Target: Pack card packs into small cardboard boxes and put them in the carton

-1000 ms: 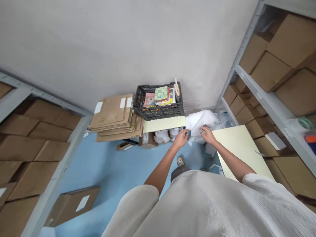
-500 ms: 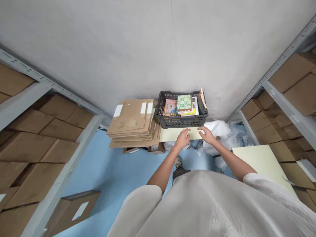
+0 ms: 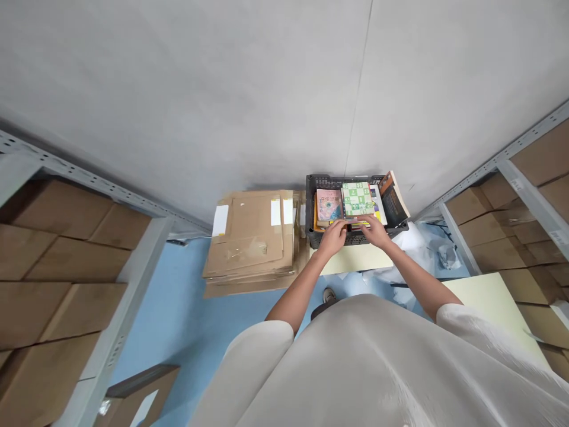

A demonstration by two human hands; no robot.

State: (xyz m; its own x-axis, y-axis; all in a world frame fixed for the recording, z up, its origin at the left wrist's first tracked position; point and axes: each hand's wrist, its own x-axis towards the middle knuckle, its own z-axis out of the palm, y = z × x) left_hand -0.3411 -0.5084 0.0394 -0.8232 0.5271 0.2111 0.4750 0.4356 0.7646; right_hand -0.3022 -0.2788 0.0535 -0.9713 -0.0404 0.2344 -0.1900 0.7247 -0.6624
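Head view has my left hand (image 3: 334, 238) and right hand (image 3: 374, 232) curved over the near side of the black crate (image 3: 355, 239) by the green checked book (image 3: 358, 198) inside, pinching or not I cannot tell: reaching in, I judge, needing a sure grip

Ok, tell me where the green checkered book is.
In the head view, the green checkered book lies right of centre inside the black crate, just right of the pink book.
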